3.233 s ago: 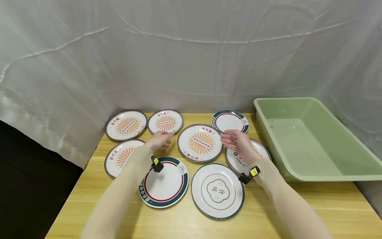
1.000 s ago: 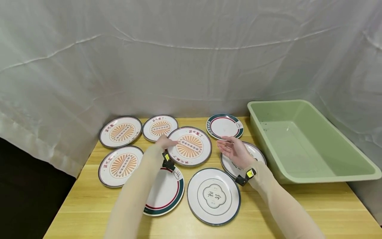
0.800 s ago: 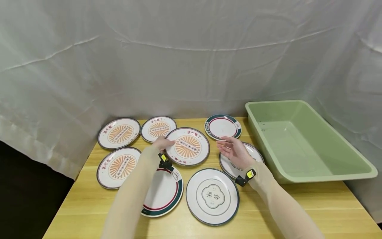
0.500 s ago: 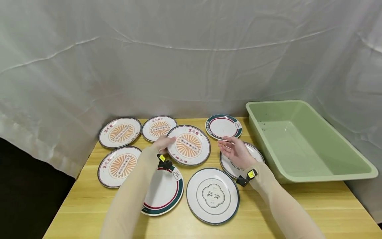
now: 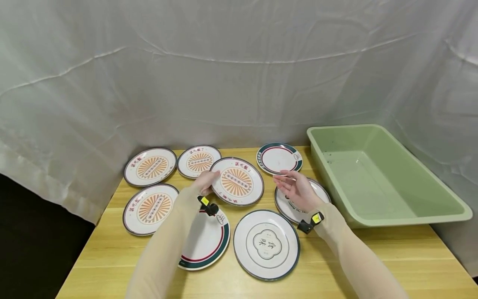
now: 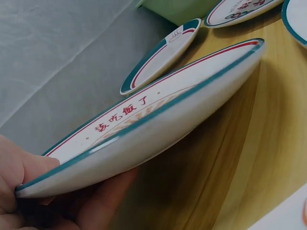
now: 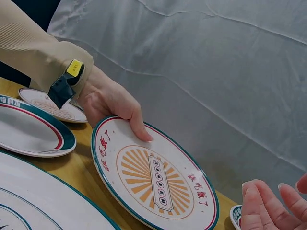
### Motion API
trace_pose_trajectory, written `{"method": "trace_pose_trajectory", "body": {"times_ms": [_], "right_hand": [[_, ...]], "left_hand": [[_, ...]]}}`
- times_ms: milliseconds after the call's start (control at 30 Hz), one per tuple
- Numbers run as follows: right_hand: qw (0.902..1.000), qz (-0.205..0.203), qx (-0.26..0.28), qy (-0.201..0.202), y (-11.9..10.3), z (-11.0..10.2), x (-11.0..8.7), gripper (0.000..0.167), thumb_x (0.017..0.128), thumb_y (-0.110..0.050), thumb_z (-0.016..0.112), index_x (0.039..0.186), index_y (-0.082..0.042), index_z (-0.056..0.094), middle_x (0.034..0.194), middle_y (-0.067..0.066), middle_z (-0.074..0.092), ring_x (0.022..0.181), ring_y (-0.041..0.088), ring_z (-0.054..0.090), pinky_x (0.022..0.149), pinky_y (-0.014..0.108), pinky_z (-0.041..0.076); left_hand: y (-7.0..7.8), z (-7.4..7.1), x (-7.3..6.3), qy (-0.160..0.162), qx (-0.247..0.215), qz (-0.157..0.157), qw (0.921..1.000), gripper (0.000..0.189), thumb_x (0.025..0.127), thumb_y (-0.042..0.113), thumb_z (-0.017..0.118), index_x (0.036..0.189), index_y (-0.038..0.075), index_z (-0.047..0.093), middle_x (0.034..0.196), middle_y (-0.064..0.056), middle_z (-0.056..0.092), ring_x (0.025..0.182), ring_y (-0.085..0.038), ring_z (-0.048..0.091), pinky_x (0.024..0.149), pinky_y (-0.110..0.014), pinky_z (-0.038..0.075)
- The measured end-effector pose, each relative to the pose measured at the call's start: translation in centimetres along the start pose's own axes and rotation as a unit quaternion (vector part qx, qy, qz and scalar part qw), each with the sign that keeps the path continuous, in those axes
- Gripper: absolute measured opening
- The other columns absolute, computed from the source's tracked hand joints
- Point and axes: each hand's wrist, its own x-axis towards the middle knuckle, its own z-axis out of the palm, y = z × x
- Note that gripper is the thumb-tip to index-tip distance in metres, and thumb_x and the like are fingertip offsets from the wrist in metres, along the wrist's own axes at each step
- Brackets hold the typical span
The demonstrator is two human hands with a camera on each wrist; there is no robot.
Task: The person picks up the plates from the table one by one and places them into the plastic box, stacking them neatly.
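Note:
My left hand (image 5: 206, 182) grips the left rim of a white plate (image 5: 239, 182) with an orange sunburst and red characters. In the left wrist view the thumb lies on top of this plate (image 6: 139, 124) and the fingers are underneath; it is tilted, with a shadowed gap below it. My right hand (image 5: 298, 192) is held with relaxed fingers to the right of that plate, above a white plate (image 5: 317, 195) with dark lettering, which it partly hides. Its fingers (image 7: 264, 211) show at the lower right of the right wrist view, apart from the gripped plate.
More sunburst plates (image 5: 150, 167) lie at the left of the wooden table (image 5: 298, 270). A green-rimmed plate (image 5: 279, 158) is at the back; another (image 5: 209, 236) is partly under my left forearm. A plate with a flower-shaped emblem (image 5: 267, 245) lies in front. A green basin (image 5: 347, 199) stands right.
My left hand has moved right to the middle sunburst plate, gripped its rim, and raised and tilted it slightly. The right hand stays nearly in place.

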Motion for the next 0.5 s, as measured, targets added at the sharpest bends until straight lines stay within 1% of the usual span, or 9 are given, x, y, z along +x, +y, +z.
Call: {"method": "trace_pose_trajectory", "body": {"times_ms": [100, 200, 300, 400, 500], "right_hand": [[1.0000, -0.003, -0.005, -0.004, 0.06, 0.00, -0.01, 0.024, 0.109, -0.022, 0.036, 0.128, -0.011, 0.046, 0.118, 0.008, 0.070, 0.115, 0.016, 0.065, 0.108, 0.023, 0.050], [0.9999, -0.008, -0.013, -0.001, 0.15, 0.04, 0.00, 0.027, 0.109, -0.022, 0.035, 0.130, -0.010, 0.045, 0.116, 0.006, 0.070, 0.120, 0.018, 0.062, 0.110, 0.024, 0.049], [0.9996, -0.015, -0.022, 0.001, 0.15, 0.13, -0.09, 0.028, 0.109, -0.022, 0.035, 0.132, -0.010, 0.045, 0.111, 0.003, 0.070, 0.119, 0.017, 0.063, 0.109, 0.023, 0.050], [0.9995, -0.019, -0.025, 0.004, 0.19, 0.18, -0.18, 0.030, 0.108, -0.023, 0.036, 0.133, -0.010, 0.044, 0.108, 0.002, 0.071, 0.115, 0.015, 0.065, 0.107, 0.022, 0.051], [0.9994, -0.020, -0.028, 0.010, 0.28, 0.18, -0.18, 0.032, 0.108, -0.024, 0.036, 0.136, -0.009, 0.043, 0.109, 0.002, 0.070, 0.119, 0.016, 0.063, 0.106, 0.021, 0.051]], "left_hand": [[-0.29, 0.08, -0.05, 0.014, -0.013, 0.008, 0.9998, 0.044, 0.108, 0.019, 0.043, 0.139, -0.012, 0.044, 0.094, -0.009, 0.069, 0.072, -0.010, 0.070, 0.072, -0.024, 0.063], [-0.53, 0.18, -0.11, 0.027, -0.022, 0.015, 0.9993, 0.044, 0.107, 0.018, 0.044, 0.140, -0.011, 0.042, 0.108, -0.017, 0.069, 0.075, -0.011, 0.070, 0.076, -0.025, 0.063], [-0.70, 0.29, -0.17, 0.041, -0.028, 0.021, 0.9986, 0.044, 0.107, 0.017, 0.044, 0.141, -0.011, 0.042, 0.121, -0.023, 0.065, 0.078, -0.011, 0.069, 0.079, -0.024, 0.063], [-0.90, 0.37, -0.17, 0.054, -0.034, 0.023, 0.9977, 0.044, 0.107, 0.016, 0.043, 0.142, -0.010, 0.042, 0.122, -0.022, 0.063, 0.080, -0.010, 0.068, 0.077, -0.022, 0.063], [-1.11, 0.42, -0.34, 0.063, -0.041, 0.024, 0.9969, 0.045, 0.106, 0.015, 0.042, 0.144, -0.010, 0.039, 0.122, -0.020, 0.061, 0.082, -0.010, 0.066, 0.077, -0.022, 0.062]]}}
